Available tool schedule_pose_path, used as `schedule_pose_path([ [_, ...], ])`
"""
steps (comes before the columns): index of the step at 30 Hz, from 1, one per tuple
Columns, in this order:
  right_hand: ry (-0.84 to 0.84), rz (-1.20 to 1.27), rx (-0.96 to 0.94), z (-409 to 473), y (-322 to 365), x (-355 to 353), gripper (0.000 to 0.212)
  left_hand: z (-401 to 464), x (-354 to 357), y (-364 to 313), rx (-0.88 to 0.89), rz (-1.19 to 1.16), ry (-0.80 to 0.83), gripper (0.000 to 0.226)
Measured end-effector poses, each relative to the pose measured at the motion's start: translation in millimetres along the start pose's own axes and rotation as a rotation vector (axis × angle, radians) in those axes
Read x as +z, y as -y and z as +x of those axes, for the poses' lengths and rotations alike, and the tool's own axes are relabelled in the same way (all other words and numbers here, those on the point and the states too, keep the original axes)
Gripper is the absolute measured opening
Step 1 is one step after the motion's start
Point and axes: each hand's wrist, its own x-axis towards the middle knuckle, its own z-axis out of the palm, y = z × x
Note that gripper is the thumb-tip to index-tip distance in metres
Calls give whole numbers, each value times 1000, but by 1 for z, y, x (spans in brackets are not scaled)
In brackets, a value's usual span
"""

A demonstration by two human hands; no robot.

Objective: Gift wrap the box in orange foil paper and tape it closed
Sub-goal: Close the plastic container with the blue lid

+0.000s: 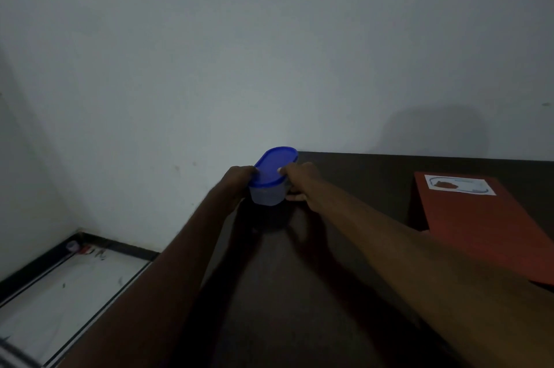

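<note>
- You are gripping the box (271, 177), a clear tub with a blue lid, at the desk's (344, 232) far left corner against the wall; left hand (239, 177) and right hand (299, 180) are each curling fingers round opposite sides.
- Risk: the box is sitting beside the desk edge; a slack grip could be sending it to the floor.
- Risk: the light is dim, so you could be misjudging the edge.
- The orange paper (479, 226) is lying well apart, to the right.
- Its white label (460, 185) is showing a picture; the writing is too small to read.
</note>
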Motion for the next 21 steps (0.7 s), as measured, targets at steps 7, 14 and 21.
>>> schedule_pose_path([
  [7, -112, -119, -49, -29, 19, -27, 42, -28, -5, -19, 360, 350, -197, 29],
  [14, -249, -368, -295, -94, 30, -99, 33, -72, 45, -55, 619, 470, -105, 27],
  [21, -503, -633, -476, -178, 8, -221, 54, -132, 158, -94, 557, 150, 368, 22],
])
